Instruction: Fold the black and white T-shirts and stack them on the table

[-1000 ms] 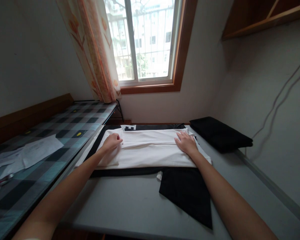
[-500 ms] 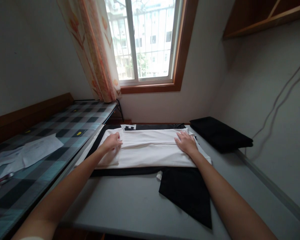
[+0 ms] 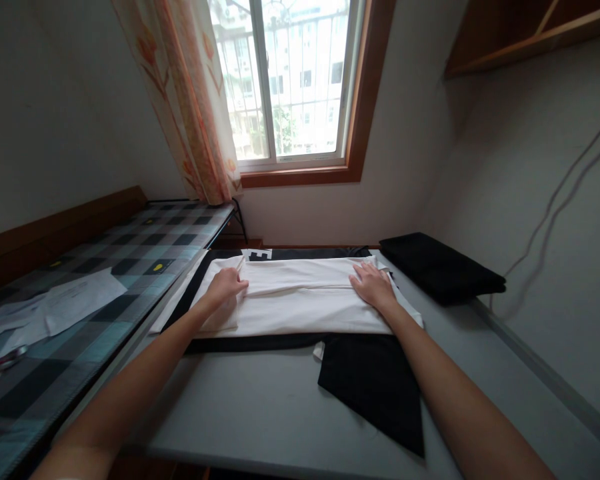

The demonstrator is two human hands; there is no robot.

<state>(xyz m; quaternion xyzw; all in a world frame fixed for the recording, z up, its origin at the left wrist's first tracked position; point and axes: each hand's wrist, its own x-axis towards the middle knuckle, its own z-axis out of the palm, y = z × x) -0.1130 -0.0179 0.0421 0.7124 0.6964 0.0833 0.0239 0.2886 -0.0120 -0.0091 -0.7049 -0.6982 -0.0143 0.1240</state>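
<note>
A white garment [image 3: 300, 310], folded into a long band, lies across a black garment [image 3: 375, 387] with a white printed letter at its far edge. A black sleeve-like flap hangs toward the front right. My left hand [image 3: 225, 287] is closed at the edge of the folded-over left part of the white garment, its fingers curled on the cloth; the fingertips are partly hidden. Flat on the right end of the white garment rests my right hand [image 3: 374, 285], with its fingers spread.
Both garments lie on a grey table [image 3: 240, 407]. A folded black cloth [image 3: 440, 267] sits at the table's right edge by the wall. To the left is a bed with a checked cover [image 3: 105, 327] and papers [image 3: 85, 300]. A curtain [image 3: 195, 120] hangs beside the window.
My left hand has shifted slightly right and down, and its fingers have curled in more. My right hand stays in place on the cloth.
</note>
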